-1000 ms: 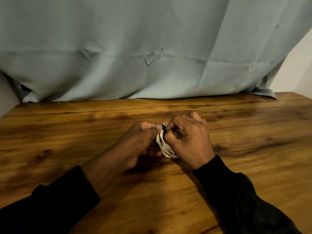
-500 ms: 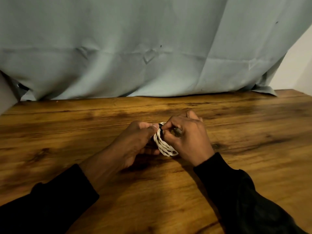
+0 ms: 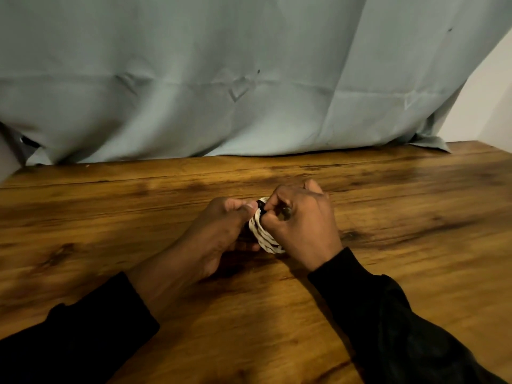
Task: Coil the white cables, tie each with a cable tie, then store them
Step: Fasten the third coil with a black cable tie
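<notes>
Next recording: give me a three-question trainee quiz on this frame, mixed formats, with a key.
1. True or false: the coiled white cable lies untouched on the brown wooden table.
2. Which hand pinches the small black cable tie at the coil's top? A) left hand B) right hand
3. Fill in: behind the table hangs a pale blue-green ____.

Key: 1 false, both hands hold it; 2 B; 3 curtain.

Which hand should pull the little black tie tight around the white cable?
Probably the right hand: its fingertips already pinch the black cable tie at the top of the coiled white cable. The left hand grips the coil's side, steadying it.
</notes>
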